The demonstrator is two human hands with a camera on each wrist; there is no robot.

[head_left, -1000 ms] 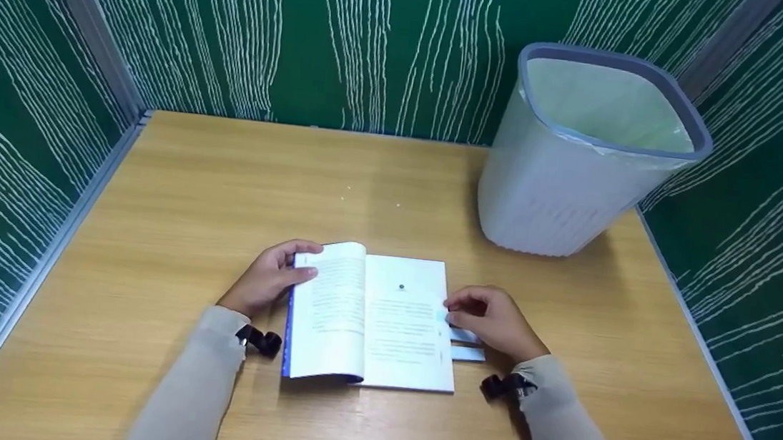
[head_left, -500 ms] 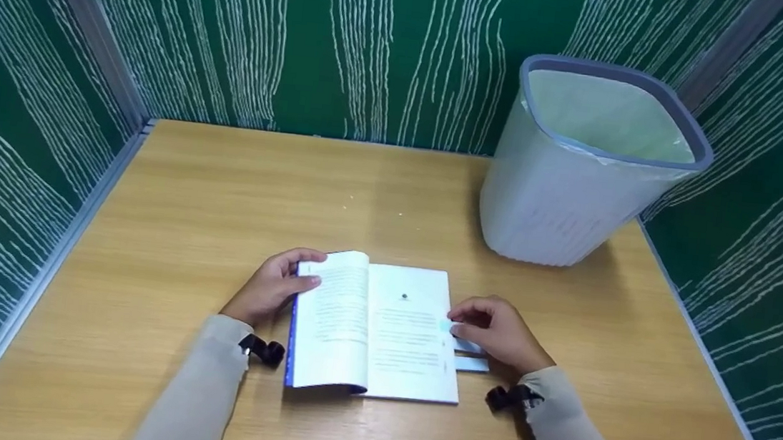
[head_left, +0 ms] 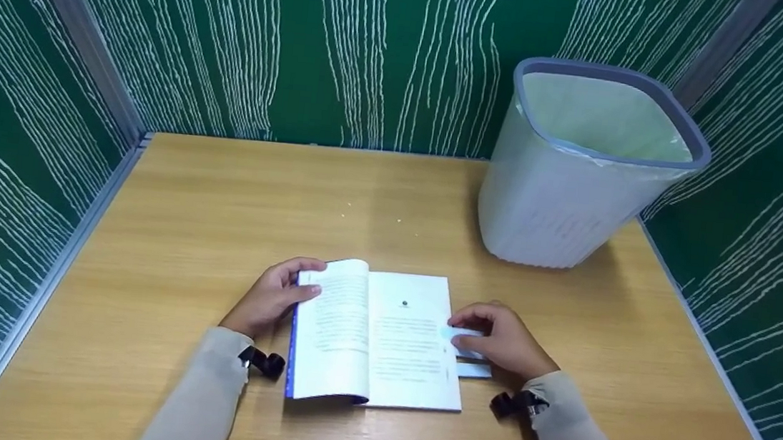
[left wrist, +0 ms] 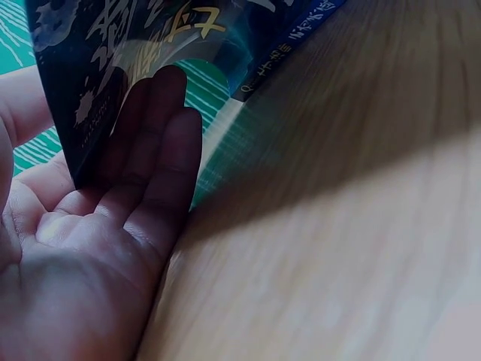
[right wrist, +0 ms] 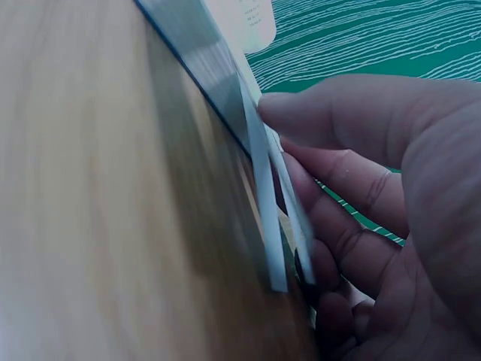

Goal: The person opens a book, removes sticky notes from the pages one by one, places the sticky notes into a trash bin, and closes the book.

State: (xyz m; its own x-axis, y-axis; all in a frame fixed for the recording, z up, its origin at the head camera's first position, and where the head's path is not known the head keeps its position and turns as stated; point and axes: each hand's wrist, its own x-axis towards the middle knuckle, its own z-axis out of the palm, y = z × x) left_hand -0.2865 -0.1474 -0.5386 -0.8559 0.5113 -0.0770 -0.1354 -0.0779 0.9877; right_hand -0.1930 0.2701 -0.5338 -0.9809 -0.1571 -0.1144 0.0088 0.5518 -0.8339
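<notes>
An open book [head_left: 413, 366] lies on the table, its left part raised. My left hand [head_left: 272, 298] grips the upper left edge, thumb on the page; in the left wrist view the fingers of that hand [left wrist: 98, 226] lie behind the dark printed cover [left wrist: 75, 68]. Two pale blue strips stick out of the right edge, the lower one [head_left: 474, 370] untouched. My right hand [head_left: 506, 339] pinches the upper strip [head_left: 468, 353] at the page edge. The right wrist view has the thumb of that hand [right wrist: 376, 188] against the page edge, beside both strips [right wrist: 263, 203].
A tall bin [head_left: 558, 200] with a grey-blue rim and pale liner stands at the back right of the wooden table [head_left: 257, 193]. Several tiny white specks lie beyond the book. Green walls with white lines enclose the back and sides.
The head view has shifted slightly, so the scene sits lower. More of the upper strip shows between my right thumb and fingers. My left hand keeps its grip on the book.
</notes>
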